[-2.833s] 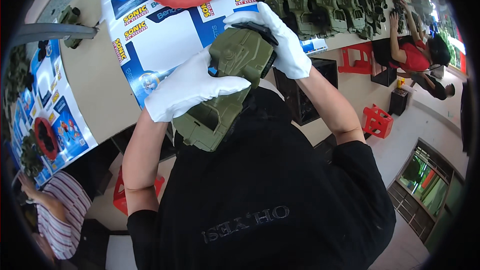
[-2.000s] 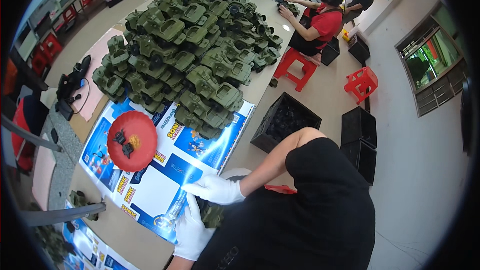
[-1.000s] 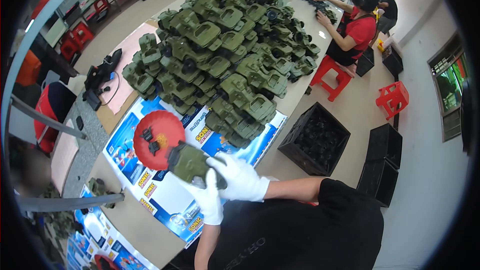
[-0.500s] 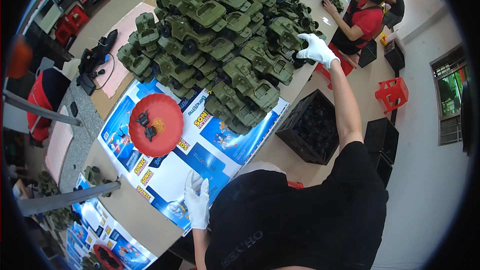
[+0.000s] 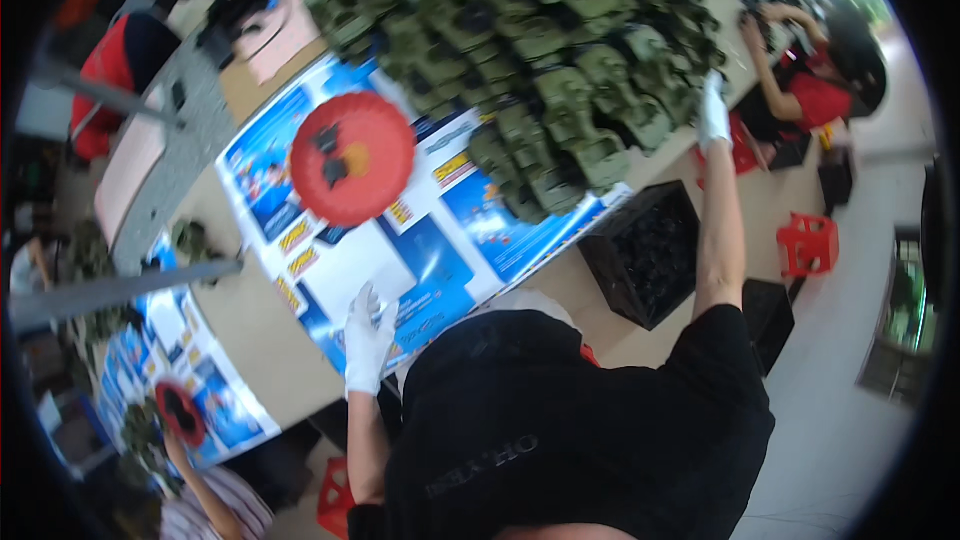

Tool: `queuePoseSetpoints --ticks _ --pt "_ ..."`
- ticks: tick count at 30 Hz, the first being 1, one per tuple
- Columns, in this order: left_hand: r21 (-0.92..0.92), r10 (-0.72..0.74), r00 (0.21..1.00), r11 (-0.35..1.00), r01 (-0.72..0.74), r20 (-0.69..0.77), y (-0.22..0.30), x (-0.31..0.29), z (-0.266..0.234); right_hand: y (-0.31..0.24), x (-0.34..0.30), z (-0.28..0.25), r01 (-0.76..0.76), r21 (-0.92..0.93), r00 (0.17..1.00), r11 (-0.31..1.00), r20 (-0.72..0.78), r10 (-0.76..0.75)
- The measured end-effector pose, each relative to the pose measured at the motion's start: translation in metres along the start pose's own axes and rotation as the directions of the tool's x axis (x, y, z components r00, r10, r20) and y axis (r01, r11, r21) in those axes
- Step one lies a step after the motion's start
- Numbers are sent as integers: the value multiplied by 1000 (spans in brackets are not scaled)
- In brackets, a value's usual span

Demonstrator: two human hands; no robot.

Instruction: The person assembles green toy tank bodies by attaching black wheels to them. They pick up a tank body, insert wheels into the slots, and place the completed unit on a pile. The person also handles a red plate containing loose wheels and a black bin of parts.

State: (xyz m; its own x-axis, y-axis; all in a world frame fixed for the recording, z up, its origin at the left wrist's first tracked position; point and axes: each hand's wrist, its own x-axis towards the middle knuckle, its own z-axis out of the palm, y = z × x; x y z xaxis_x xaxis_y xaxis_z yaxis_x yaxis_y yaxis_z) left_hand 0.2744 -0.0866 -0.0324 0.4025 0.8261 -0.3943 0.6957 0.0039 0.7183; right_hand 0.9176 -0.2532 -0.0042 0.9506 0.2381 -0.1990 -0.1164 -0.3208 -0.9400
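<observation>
A big heap of olive-green toy jeeps [image 5: 560,70] covers the far part of the table. At full reach, my right hand [image 5: 713,112] in a white glove is at the heap's right edge, by the outermost jeeps. Motion blurs its fingers, so any hold is unclear. My left hand [image 5: 369,340], gloved in white too, hovers over the near edge of a blue and white printed sheet [image 5: 430,255]. Its fingers and thumb are apart and hold nothing. On the sheet rests a red scalloped dish [image 5: 380,190] with two small black parts [image 5: 331,155] and a yellowish patch.
A black crate [image 5: 645,260] filled with dark parts stands right of the table, near a red stool [image 5: 806,245]. One person in red [image 5: 825,90] works at the far right; another in stripes [image 5: 215,510] is at lower left. A grey metal bar [image 5: 120,295] crosses the left side.
The whole view has swung, so heap and dish appear shifted right. My right hand has turned and its fingers, spread at a jeep before, are now blurred. The left stays open near the sheet's edge.
</observation>
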Motion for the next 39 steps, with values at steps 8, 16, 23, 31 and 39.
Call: queuePoseSetpoints --ticks 8,16,23,31,39 --pt "61 -158 987 986 155 39 -19 13 -46 37 11 -6 -411 466 910 784 154 385" --pt "-307 -229 750 951 36 -621 -180 98 -160 26 -16 -9 -407 505 889 761 28 457" --pt "54 116 807 993 -104 -580 -333 252 -356 65 -3 -28 -214 263 937 941 -216 274" --pt "-440 -258 946 885 151 -194 -299 330 -369 30 -144 -49 -92 166 861 982 -482 162" --pt "-783 -331 942 598 173 -45 -313 135 -328 -9 -211 31 402 -137 797 905 -435 -420"
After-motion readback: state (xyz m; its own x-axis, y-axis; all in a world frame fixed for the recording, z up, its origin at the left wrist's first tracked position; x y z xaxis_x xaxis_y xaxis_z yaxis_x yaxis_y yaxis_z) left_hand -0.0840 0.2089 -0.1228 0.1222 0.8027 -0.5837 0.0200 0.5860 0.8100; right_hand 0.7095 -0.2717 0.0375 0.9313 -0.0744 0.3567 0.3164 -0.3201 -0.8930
